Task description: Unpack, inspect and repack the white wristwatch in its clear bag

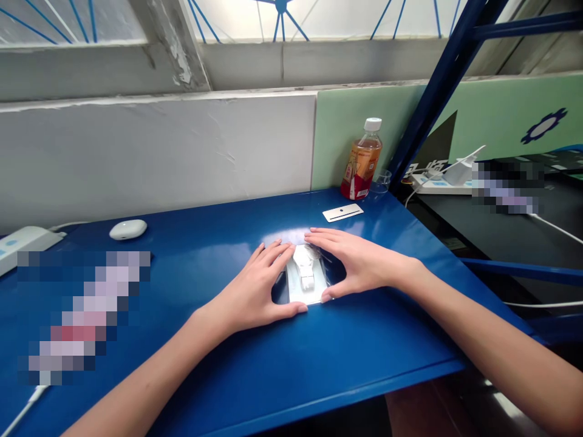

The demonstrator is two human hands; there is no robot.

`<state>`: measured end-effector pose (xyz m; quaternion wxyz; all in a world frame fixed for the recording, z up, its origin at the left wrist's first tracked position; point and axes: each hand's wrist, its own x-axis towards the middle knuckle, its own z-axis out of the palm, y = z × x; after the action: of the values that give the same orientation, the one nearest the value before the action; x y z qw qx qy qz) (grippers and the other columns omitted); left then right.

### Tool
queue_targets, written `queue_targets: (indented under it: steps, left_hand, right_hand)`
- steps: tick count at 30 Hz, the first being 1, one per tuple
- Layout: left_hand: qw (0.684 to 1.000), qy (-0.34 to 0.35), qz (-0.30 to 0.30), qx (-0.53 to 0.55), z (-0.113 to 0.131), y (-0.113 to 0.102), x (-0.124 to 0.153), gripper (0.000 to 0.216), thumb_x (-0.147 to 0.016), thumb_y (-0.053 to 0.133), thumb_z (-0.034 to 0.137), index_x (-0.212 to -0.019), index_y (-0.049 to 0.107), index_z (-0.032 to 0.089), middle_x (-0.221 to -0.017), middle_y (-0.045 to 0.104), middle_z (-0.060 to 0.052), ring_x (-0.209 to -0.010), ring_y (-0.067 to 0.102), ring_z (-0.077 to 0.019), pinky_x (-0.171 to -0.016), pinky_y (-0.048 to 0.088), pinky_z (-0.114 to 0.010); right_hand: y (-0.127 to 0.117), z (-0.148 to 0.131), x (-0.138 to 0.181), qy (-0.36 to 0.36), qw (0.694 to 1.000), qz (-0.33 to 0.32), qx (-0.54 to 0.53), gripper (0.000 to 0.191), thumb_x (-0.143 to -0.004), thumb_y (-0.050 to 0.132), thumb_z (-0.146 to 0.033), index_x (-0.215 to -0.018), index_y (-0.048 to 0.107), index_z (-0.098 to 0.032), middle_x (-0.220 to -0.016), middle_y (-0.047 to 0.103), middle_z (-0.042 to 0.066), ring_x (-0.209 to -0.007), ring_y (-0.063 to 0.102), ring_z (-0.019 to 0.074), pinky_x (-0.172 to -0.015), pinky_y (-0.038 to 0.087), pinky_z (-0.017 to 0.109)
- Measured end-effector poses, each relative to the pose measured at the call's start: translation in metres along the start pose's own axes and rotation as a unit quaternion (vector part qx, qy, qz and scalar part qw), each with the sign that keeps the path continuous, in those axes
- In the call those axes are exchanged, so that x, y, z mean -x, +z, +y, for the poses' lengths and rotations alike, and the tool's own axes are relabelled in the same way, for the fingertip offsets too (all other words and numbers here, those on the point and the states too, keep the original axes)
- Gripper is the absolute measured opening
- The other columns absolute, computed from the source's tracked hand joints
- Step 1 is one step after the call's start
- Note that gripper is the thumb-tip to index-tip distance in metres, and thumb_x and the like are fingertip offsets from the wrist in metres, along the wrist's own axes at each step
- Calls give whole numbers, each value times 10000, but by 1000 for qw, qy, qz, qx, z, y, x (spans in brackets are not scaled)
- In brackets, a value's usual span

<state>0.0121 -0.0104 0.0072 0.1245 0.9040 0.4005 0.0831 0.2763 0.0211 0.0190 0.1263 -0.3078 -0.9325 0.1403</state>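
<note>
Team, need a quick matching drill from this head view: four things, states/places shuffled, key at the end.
Things
1. clear packet
2. drink bottle
3. white earbud case
4. white card

Places and states
A. upright, white-capped
B. lying flat, beyond the right hand
C. between the two hands
D. near the back edge of the blue table, left of the left hand

Pairs: 1-C, 2-A, 3-D, 4-B
</note>
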Motion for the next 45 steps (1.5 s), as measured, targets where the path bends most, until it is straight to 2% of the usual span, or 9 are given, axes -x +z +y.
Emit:
queue_targets:
  steps: [5, 9, 14, 17, 20, 22, 29, 37, 45]
  left_hand:
    - [1000, 7, -19, -4, 0, -6, -1, 961, -856, 567, 669, -1571, 197, 145, -1627, 238, -134, -1517, 122, -315, -1221, 115, -532]
    - [1000, 15, -18, -13, -3, -16, 2, 878, -903, 553, 470, -1582, 118, 122, -1656, 88, -139, -1522, 52, -321, -1213, 142, -536]
    - [997, -52, 59, -28, -7, -14, 4, 645, -963, 440, 418, -1515, 331, 102, -1605, 281, -175, -1490, 235, -323, -1201, 218, -524]
    - [994, -58, 85, -37, -6, -10, 3, 691, -933, 490, 564, -1450, 446, 108, -1547, 392, -184, -1455, 313, -346, -1191, 247, -537]
    - [996, -31, 68, -38, -6, -9, 4, 818, -856, 557, 683, -1445, 462, 124, -1548, 392, -186, -1468, 274, -368, -1188, 241, -562]
    - [997, -26, 60, -32, -8, -10, 5, 817, -839, 569, 702, -1432, 485, 147, -1556, 384, -174, -1476, 250, -374, -1184, 240, -577]
    - [997, -49, 59, 6, -19, -10, 6, 779, -810, 612, 703, -1384, 546, 180, -1538, 420, -152, -1471, 258, -386, -1166, 284, -588]
    - [997, -52, 55, -3, -22, -6, 2, 807, -830, 579, 710, -1429, 503, 173, -1540, 421, -149, -1478, 242, -380, -1159, 293, -588]
    - [998, -45, 52, -11, -24, -5, 1, 800, -832, 587, 696, -1445, 488, 190, -1548, 410, -145, -1475, 244, -391, -1155, 294, -594]
  right_hand:
    - [-2, 1, -2, -36, 999, 35, -1, 819, -733, 761, -580, -1356, 549, -93, -1385, 567, 215, -1300, 515, 357, -1063, 442, 483]
    - [-1, 3, -4, -13, 998, 59, 12, 592, -797, 729, -524, -1230, 640, -131, -1192, 677, 172, -1081, 638, 314, -905, 512, 430]
    - [-6, 5, -1, 30, 995, 94, -13, 399, -895, 645, -433, -1181, 673, -157, -820, 718, 62, -746, 664, 215, -706, 507, 341]
    - [-11, 7, 1, 11, 992, 123, -26, 383, -896, 634, -434, -1167, 687, -170, -974, 733, 94, -899, 678, 249, -817, 522, 378]
    - [-11, 10, 1, -13, 995, 91, -25, 522, -830, 698, -485, -1254, 647, -185, -1258, 661, 139, -1155, 610, 314, -986, 484, 447]
    - [-8, 12, 0, -16, 997, 63, -30, 629, -794, 724, -528, -1306, 610, -182, -1317, 626, 154, -1213, 578, 330, -1040, 453, 475]
    - [-2, 15, -3, 16, 999, 47, -21, 751, -736, 735, -633, -1291, 600, -145, -1263, 642, 168, -1179, 585, 327, -997, 480, 450]
    - [-7, 14, -4, 32, 998, 47, -6, 714, -689, 774, -631, -1194, 642, -144, -1143, 678, 163, -1107, 613, 333, -940, 498, 450]
    - [-7, 14, -3, 10, 997, 66, -23, 708, -714, 787, -563, -1259, 596, -153, -1249, 623, 166, -1146, 593, 310, -963, 492, 433]
